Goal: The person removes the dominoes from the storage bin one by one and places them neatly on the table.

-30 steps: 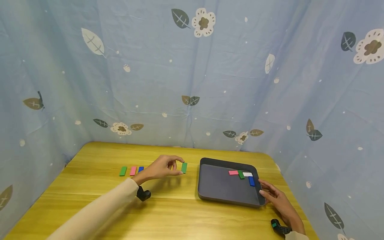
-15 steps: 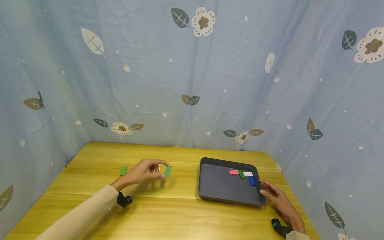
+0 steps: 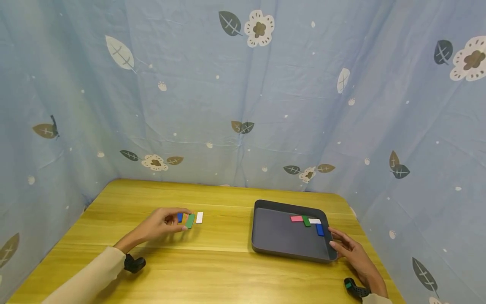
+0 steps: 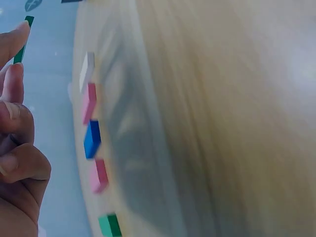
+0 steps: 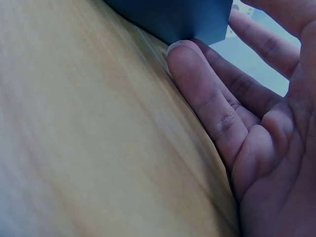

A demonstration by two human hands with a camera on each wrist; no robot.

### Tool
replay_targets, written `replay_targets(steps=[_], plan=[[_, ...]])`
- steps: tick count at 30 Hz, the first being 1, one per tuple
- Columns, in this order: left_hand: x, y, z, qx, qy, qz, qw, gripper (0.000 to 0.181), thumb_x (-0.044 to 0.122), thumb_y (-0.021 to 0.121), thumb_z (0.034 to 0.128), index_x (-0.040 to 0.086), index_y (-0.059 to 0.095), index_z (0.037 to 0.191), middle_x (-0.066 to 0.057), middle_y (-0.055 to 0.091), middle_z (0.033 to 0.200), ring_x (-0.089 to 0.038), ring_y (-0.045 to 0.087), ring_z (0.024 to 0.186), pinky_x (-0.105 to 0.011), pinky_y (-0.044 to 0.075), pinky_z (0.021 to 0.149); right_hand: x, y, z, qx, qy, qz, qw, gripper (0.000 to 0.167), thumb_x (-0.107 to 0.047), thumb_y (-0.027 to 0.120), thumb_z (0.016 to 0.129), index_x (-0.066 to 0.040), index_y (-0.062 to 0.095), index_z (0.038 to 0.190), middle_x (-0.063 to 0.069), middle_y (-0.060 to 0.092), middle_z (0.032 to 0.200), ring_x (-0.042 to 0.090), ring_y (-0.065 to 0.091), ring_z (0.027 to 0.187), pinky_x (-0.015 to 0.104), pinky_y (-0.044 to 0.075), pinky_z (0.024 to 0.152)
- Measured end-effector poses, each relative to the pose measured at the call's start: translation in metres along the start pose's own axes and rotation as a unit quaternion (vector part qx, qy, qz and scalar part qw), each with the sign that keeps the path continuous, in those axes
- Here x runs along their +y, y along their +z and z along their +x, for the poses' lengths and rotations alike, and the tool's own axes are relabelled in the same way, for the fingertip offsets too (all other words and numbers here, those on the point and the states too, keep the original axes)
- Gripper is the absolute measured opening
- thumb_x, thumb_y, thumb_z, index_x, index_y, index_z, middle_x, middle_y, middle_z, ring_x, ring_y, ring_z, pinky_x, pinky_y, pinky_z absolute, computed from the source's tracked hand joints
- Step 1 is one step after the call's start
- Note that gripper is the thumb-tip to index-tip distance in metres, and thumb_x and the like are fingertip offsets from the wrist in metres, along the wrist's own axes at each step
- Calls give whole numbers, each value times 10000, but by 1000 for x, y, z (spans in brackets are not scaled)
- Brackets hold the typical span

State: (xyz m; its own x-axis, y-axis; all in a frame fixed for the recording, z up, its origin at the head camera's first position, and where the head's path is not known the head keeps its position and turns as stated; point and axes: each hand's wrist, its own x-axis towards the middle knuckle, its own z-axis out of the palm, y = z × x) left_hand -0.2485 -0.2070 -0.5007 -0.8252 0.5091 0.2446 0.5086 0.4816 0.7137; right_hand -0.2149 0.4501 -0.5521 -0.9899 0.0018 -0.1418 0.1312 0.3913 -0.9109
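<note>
My left hand (image 3: 158, 223) pinches a green domino-shaped block (image 3: 190, 221) between thumb and index finger, held over the row on the table. That row, in the left wrist view, has a white block (image 4: 87, 70), a pink block (image 4: 89, 102), a blue block (image 4: 92, 139), another pink block (image 4: 99, 176) and a green one (image 4: 110, 225). In the head view the hand covers part of the row. My right hand (image 3: 355, 255) rests its thumb and fingertips against the right side of a dark grey tray (image 3: 273, 240), fingers mostly extended.
Inside the tray, at its right side, lie a pink block (image 3: 296, 219), a green block (image 3: 306, 221), a white block (image 3: 314, 221) and a blue block (image 3: 320, 229). A blue patterned curtain (image 3: 197, 105) hangs around the wooden table (image 3: 212, 270).
My left hand has moved left with the green block, from near the tray to over the row. The white block in the row now shows to its right. The right hand has stayed put.
</note>
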Motion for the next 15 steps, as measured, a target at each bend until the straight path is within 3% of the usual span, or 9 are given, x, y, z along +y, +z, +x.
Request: replay_targets(steps=[15], plan=[[-17,-16,-44,28,-476,78,9988,499,303,786,928,63,667,1349,39,569,715,-42,451,581,-253,414,525,0,1,-1,-12,-13,-41,10000,673,-428,681,994,-221,424,1581,160,468,1508,214,583,1130,384,549,790]])
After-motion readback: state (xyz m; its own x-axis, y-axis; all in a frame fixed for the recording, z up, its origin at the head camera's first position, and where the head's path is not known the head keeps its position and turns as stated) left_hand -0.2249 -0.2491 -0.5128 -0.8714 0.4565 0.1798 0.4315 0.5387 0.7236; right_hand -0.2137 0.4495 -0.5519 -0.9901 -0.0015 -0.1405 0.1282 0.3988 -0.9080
